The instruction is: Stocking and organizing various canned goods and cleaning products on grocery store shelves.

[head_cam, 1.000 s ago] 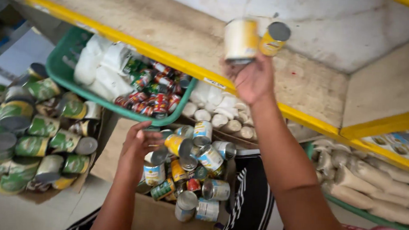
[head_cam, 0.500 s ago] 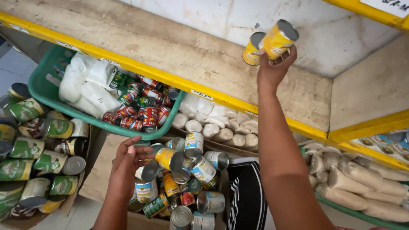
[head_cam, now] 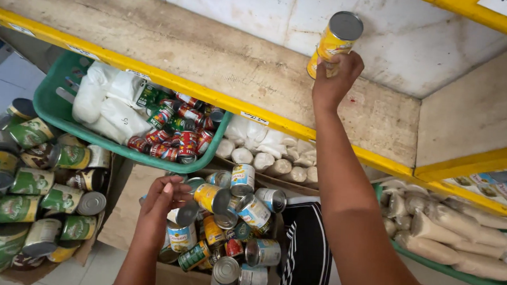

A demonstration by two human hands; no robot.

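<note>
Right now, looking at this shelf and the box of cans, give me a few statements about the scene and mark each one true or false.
1. The right hand holds a yellow can up over the concrete shelf. True.
2. The left hand is raised above the shelf too. False: it is down at the cardboard box, on a can in box.
3. The green basket holds white bags and small red cans. True.
4. The shelf edge is painted blue. False: it is yellow.
5. The green-labelled cans lie to the right of the box. False: they lie to its left.
</note>
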